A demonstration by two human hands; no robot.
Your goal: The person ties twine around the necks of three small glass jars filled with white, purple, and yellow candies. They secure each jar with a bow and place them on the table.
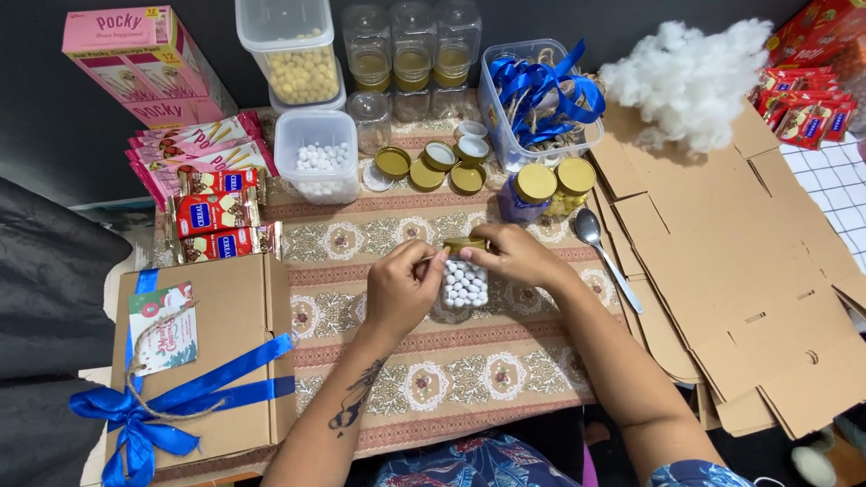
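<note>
A small clear jar (pixel 465 287) filled with white round candies lies tilted between my hands at the middle of the patterned tablecloth (pixel 469 370). My left hand (pixel 401 287) wraps the jar's side. My right hand (pixel 516 255) grips the gold lid (pixel 464 244) at the jar's top. Two filled jars with gold lids (pixel 550 185) stand just beyond my right hand. A metal spoon (pixel 606 257) lies to the right of my right wrist.
A cardboard gift box with blue ribbon (pixel 203 361) sits at front left. Flat cardboard blanks (pixel 740 271) cover the right side, with white stuffing (pixel 690 81) behind. Tubs of candies (pixel 316 153), empty jars (pixel 413 45), loose gold lids (pixel 433 167), a ribbon tub (pixel 537 95) and snack packs (pixel 212 212) line the back.
</note>
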